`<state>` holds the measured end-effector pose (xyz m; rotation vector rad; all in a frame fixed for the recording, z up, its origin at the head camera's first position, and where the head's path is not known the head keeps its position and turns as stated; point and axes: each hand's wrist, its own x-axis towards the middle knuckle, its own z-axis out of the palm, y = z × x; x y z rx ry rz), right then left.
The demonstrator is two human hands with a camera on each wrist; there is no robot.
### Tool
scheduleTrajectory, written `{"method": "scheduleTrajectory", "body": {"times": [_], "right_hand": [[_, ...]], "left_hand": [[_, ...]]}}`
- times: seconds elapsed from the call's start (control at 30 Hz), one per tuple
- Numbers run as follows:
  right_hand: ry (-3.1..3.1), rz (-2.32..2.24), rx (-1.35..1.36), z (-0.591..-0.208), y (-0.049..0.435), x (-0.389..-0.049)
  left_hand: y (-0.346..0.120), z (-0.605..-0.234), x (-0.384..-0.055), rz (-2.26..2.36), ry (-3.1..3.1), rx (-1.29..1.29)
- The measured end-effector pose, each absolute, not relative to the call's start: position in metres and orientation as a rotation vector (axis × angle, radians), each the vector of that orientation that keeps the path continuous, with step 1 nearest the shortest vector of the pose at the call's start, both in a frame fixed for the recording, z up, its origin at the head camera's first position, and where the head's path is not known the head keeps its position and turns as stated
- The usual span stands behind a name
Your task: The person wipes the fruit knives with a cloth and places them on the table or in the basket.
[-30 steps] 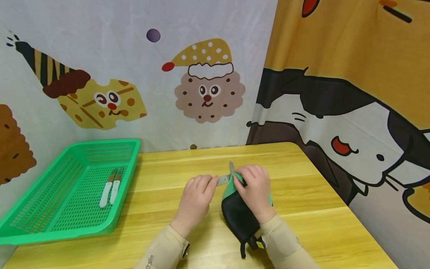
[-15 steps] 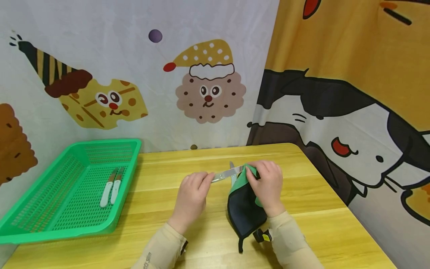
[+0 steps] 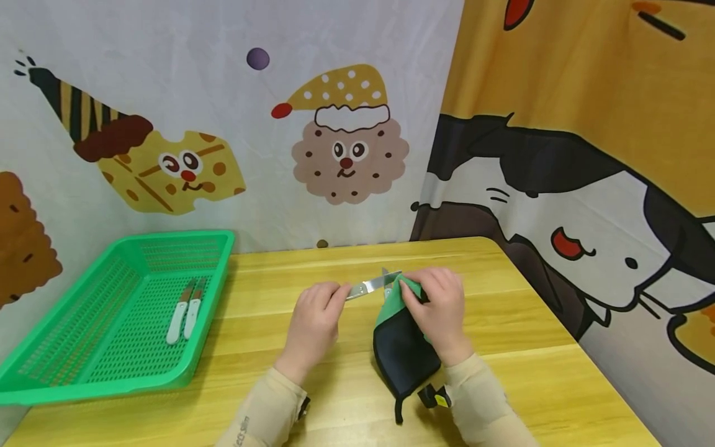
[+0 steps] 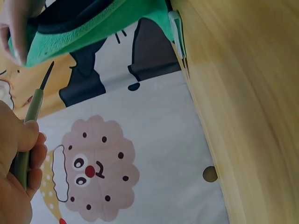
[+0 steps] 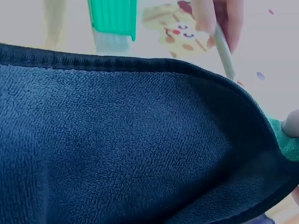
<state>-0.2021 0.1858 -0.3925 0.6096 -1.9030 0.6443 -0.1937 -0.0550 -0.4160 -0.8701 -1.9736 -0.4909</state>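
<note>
My left hand (image 3: 314,320) grips a small knife (image 3: 365,288) by its pale handle, the blade pointing right toward the cloth. In the left wrist view the knife's handle (image 4: 33,109) runs through curled fingers, its dark blade just short of the green fabric. My right hand (image 3: 438,310) pinches the upper edge of a cloth (image 3: 404,354), green on one side and dark on the other. That cloth hangs down from the fingers and fills most of the right wrist view. Behind it a second knife (image 3: 386,282) lies on the table, partly hidden.
A green plastic basket (image 3: 215,310) stands at the left of the wooden table (image 3: 279,273). Two white-handled knives (image 3: 177,320) lie inside it. A printed curtain (image 3: 346,37) hangs along the table's back edge.
The blade, earlier covered by the cloth near the right fingers, now shows in full. My left hand has drawn slightly left; the right hand moved right, then a little back left with the cloth.
</note>
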Motion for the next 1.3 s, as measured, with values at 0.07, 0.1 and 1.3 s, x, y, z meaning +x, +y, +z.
{"method": "scheduleTrajectory", "body": {"times": [0.07, 0.1, 1.3], "right_hand": [[-1.901, 0.657, 0.643, -0.394, 0.18, -0.201], [-1.903, 0.659, 0.658, -0.395, 0.177, -0.2], [-1.951, 0.569, 0.581, -0.399, 0.182, -0.204]], "left_hand": [[-0.053, -0.417, -0.193, -0.476, -1.972, -0.883], [-0.051, -0.417, -0.193, -0.468, -1.968, -0.889], [-0.043, -0.415, -0.187, -0.436, -1.903, -0.922]]}}
